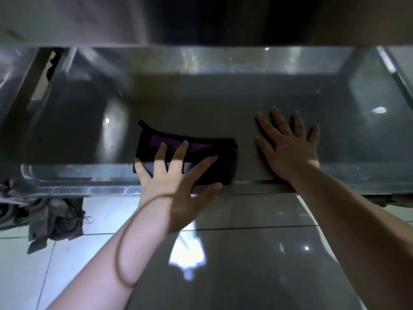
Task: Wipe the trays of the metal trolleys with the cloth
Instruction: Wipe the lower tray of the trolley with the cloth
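Note:
A low metal trolley tray (223, 101) fills the middle of the head view, its near rim running across the frame. A dark folded cloth (223, 151) with a purple patch lies flat on the tray floor near that rim. My left hand (176, 177) presses on the cloth with fingers spread, palm over the rim. My right hand (288, 144) lies flat on the bare tray floor to the right of the cloth, fingers apart and holding nothing. A gap separates it from the cloth.
An upper shelf (201, 19) of the trolley overhangs the tray from above. A crumpled grey rag (55, 220) lies on the glossy tiled floor (245, 265) under the tray's left corner. Trolley frame posts stand at the far left (38, 74) and far right (393, 70).

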Demonstrator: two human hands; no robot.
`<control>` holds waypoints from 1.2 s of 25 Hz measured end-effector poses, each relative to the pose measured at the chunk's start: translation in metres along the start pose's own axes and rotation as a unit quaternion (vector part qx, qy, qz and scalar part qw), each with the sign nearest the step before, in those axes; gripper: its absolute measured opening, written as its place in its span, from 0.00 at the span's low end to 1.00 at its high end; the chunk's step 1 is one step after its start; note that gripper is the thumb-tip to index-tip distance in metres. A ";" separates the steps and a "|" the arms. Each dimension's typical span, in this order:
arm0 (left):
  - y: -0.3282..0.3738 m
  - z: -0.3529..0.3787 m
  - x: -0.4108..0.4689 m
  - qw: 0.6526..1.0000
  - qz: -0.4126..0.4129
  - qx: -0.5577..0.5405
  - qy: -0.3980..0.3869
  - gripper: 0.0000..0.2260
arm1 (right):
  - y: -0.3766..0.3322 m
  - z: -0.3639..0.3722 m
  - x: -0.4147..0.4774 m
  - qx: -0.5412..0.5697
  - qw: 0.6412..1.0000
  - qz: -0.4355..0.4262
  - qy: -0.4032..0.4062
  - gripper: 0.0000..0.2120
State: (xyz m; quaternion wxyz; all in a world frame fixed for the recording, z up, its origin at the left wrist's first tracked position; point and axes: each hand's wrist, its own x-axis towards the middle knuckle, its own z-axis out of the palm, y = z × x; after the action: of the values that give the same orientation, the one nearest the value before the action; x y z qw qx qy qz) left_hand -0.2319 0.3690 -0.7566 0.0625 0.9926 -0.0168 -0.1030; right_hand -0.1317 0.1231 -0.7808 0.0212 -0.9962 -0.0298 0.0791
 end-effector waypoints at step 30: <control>-0.061 -0.027 0.095 0.999 -0.034 -0.024 0.018 0.26 | -0.096 0.009 0.000 0.005 0.998 -0.065 0.016 0.27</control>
State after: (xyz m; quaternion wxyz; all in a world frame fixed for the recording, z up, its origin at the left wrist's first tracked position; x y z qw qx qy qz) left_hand -0.1319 0.4278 -0.7576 0.0830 0.9925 0.0202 -0.0875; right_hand -0.1389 0.2193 -0.7848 0.0315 -0.9932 -0.0937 0.0621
